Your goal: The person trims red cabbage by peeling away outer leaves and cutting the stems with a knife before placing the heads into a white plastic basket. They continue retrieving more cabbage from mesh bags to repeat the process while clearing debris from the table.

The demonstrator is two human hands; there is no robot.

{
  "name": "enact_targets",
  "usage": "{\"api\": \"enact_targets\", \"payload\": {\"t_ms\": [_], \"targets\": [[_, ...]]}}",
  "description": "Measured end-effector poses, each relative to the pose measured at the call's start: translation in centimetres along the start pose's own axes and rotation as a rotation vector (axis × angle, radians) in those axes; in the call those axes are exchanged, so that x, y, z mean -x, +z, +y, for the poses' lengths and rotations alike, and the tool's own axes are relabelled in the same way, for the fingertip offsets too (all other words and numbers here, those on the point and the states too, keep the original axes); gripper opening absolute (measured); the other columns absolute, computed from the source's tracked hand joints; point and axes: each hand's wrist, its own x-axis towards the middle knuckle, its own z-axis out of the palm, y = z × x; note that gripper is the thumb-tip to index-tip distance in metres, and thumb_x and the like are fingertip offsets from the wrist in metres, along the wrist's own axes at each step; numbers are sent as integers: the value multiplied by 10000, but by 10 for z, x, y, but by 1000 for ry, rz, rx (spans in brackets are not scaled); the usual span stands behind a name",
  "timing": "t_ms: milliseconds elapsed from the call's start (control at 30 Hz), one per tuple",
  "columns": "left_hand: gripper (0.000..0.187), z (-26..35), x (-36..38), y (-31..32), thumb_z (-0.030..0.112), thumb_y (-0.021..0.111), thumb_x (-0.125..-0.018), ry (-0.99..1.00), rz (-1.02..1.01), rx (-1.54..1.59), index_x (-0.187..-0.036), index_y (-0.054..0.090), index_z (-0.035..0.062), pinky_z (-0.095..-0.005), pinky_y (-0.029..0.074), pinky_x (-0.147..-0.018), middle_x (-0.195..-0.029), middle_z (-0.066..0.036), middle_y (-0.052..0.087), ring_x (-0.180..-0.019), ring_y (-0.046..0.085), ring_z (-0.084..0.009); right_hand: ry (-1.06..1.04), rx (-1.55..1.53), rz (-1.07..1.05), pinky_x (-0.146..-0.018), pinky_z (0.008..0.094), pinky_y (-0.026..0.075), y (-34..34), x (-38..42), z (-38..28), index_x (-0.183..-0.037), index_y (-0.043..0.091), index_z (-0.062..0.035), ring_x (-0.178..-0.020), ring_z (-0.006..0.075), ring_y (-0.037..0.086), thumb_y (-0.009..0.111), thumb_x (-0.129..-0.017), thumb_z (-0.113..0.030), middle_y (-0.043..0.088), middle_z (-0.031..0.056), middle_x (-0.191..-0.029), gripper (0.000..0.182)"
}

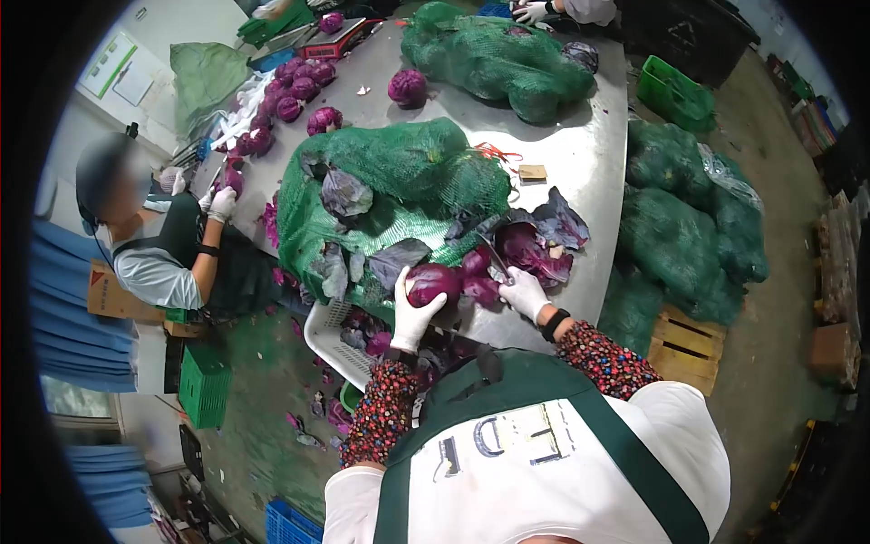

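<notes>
My left hand (pixel 415 310), in a white glove, is wrapped around the left side of a purple cabbage (pixel 433 286) at the near edge of the metal table. My right hand (pixel 523 294), also gloved, grips a knife (pixel 496 260) whose blade points up and away over the leaves. Loose purple leaves (pixel 480 288) lie between the two hands. More outer leaves (pixel 535 249) are piled just beyond my right hand. Behind the cabbage a green mesh sack (pixel 390 181) spreads over the table, with dark leaves on it.
A white crate (pixel 340 340) with leaves stands below the table edge. A co-worker (pixel 149 236) sits at the left beside a row of cabbages (pixel 290 91). Another mesh sack (pixel 498 63) lies at the far end, near another person's gloved hand (pixel 533 12). Full sacks (pixel 671 227) stand at right.
</notes>
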Motion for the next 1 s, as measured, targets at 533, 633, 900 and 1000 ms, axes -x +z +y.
{"api": "enact_targets", "payload": {"t_ms": [533, 633, 900, 1000], "targets": [[947, 83, 26, 11, 742, 416, -807, -514, -496, 1506, -1483, 194, 117, -476, 599, -571, -1455, -224, 329, -1029, 591, -496, -33, -296, 42, -437, 272, 446, -39, 37, -31, -1084, 585, -51, -501, 113, 565, 617, -884, -242, 624, 66, -692, 278], [918, 81, 25, 14, 697, 416, -840, -535, -573, 1594, -1483, 184, 85, -438, 581, -561, -1471, -196, 321, -1068, 584, -458, -104, -323, 27, -470, 260, 458, -43, 39, -49, -1164, 576, -43, -594, 100, 594, 621, -895, -256, 625, 52, -741, 346], [989, 83, 23, 17, 815, 384, -772, -573, -608, 1665, -1478, 227, 139, -430, 583, -603, -1453, -163, 357, -1086, 578, -406, -266, -293, -15, -653, 247, 476, -49, 76, -135, -1073, 591, -52, -709, 54, 554, 682, -852, -247, 600, -1, -777, 308], [896, 82, 22, 14, 742, 360, -840, -396, -490, 1402, -1476, 227, 125, -472, 571, -711, -1458, -166, 353, -1144, 542, -423, -523, -63, 121, -699, 343, 513, -43, 88, -153, -1004, 570, -51, -774, 226, 645, 740, -761, -362, 625, 89, -875, 430]]}}
